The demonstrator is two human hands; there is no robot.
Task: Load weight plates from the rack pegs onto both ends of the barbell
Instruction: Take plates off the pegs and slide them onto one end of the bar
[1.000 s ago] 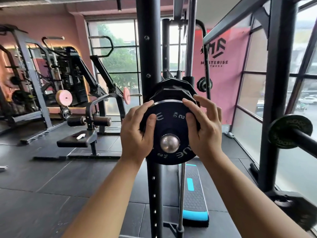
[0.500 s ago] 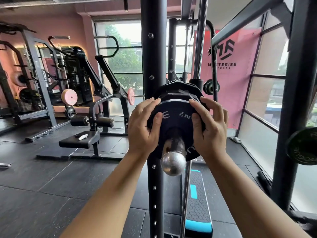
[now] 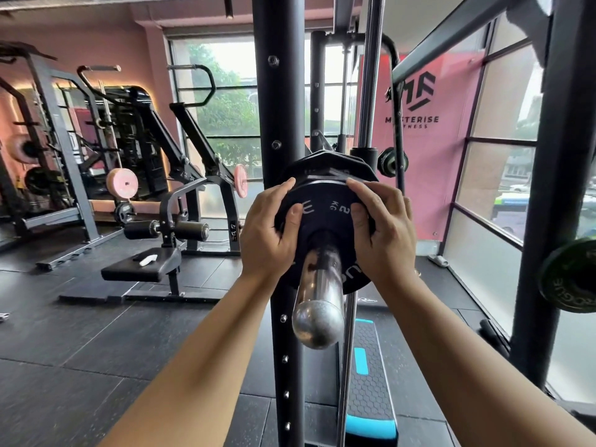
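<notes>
Since 0.5 s ago: plate (image 3: pixel 324 217) further along sleeve (image 3: pixel 317 301), against bigger plates (image 3: pixel 325 167). Left hand (image 3: pixel 269 235), right hand (image 3: pixel 383 232) clamp its rim. Lower rim lettering partly hidden.

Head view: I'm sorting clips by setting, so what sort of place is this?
Almost certainly a commercial gym. Both hands, left hand and right hand, press a small black weight plate along a steel barbell sleeve, exercise machines stand behind, and a pink fitness banner hangs by the windows.
</notes>
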